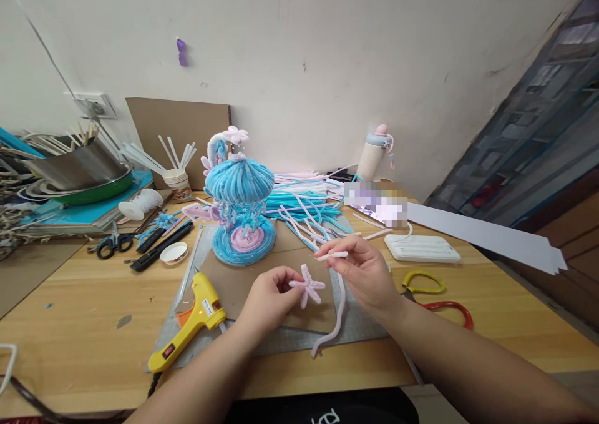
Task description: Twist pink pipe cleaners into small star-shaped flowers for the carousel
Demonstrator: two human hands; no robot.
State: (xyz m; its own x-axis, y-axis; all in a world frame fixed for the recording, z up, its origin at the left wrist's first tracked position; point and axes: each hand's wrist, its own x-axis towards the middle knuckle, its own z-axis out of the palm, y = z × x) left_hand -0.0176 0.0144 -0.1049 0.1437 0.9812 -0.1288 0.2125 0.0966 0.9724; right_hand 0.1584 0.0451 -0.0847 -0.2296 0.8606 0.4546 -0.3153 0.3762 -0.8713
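My left hand [269, 299] pinches a small pink star-shaped flower [309, 288] made of pipe cleaner, held over a brown cardboard sheet [243, 280]. My right hand [365, 271] grips a pale pink pipe cleaner [337, 311] near its upper end; the rest hangs down in a curve toward the table's front edge. Behind the hands stands a blue and pink pipe-cleaner jellyfish model [241, 205] on a round coiled base.
A yellow glue gun [191, 324] lies left of my left hand. A pile of blue and white pipe cleaners [304, 205] is behind. Red and yellow scissors [435, 293] and a white case [421, 248] lie to the right. Black scissors [112, 244], cutters and a pan sit at left.
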